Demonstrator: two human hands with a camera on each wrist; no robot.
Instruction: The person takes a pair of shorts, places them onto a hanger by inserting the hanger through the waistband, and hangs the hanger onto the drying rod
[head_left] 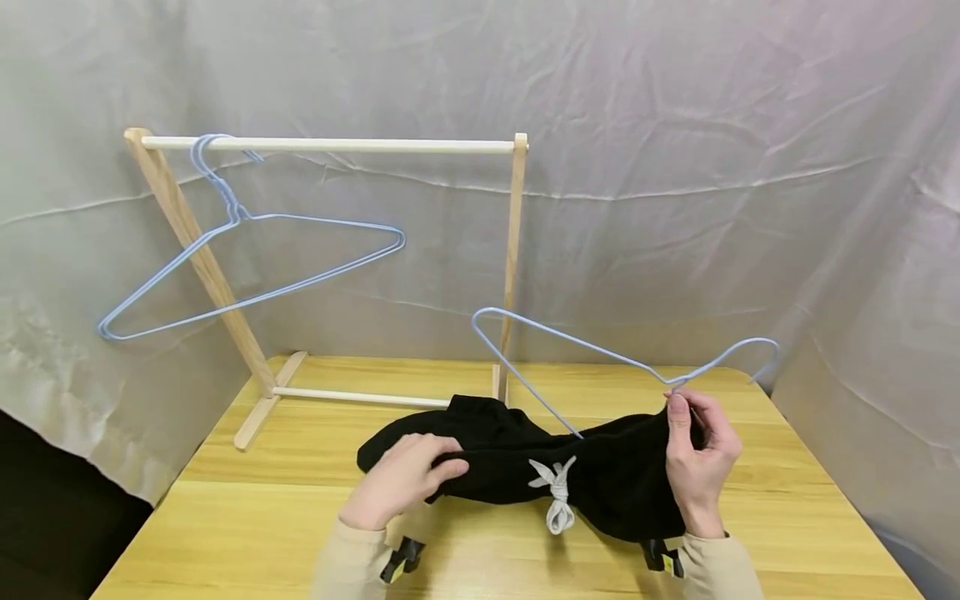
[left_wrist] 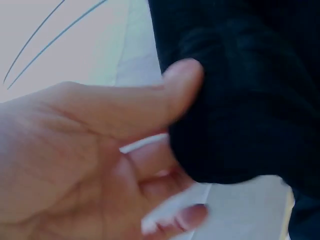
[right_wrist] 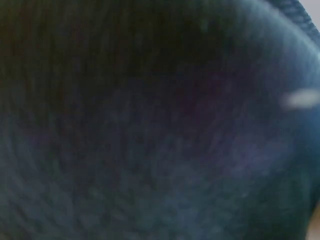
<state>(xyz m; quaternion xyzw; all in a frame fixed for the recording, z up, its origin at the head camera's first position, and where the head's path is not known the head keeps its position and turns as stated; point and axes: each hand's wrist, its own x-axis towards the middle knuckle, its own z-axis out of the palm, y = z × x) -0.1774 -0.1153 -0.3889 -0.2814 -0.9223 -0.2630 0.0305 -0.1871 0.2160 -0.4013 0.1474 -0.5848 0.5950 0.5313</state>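
Observation:
A black garment (head_left: 622,492) with a light grey drawstring bow (head_left: 558,500) is held up above the table by both hands. My left hand (head_left: 405,479) pinches its edge at the left, thumb in front; the left wrist view shows the thumb on the black cloth (left_wrist: 235,110). At the right, my right hand (head_left: 701,454) grips the garment together with a blue wire hanger (head_left: 570,336) near its neck. The hanger's hook points right, and its lower part goes down behind the garment's upper edge. Black cloth (right_wrist: 150,125) fills most of the right wrist view.
A wooden rack (head_left: 330,145) stands at the back left of the wooden table (head_left: 247,542). Blue wire hangers (head_left: 322,277) hang from the left part of its rail. Grey curtain (head_left: 675,208) surrounds the table behind and at the sides.

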